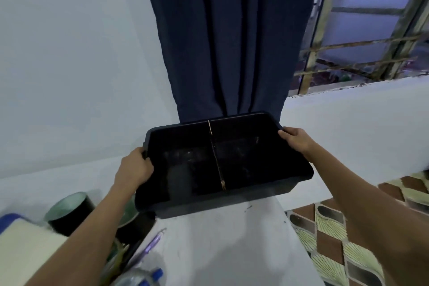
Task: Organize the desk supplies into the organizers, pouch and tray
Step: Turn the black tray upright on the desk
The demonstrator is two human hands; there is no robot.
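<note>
I have the black tray point(232, 202) by both short ends at the far edge of the white counter point(220, 251), tipped toward me, its two compartments bare. I'd level it and set it flat, clear of the tape rolls point(67, 213) and pens point(148, 246) on the left. My left hand point(135, 167) is clamped on the near-left rim, and my right hand point(294, 139) on the far-right rim.
</note>
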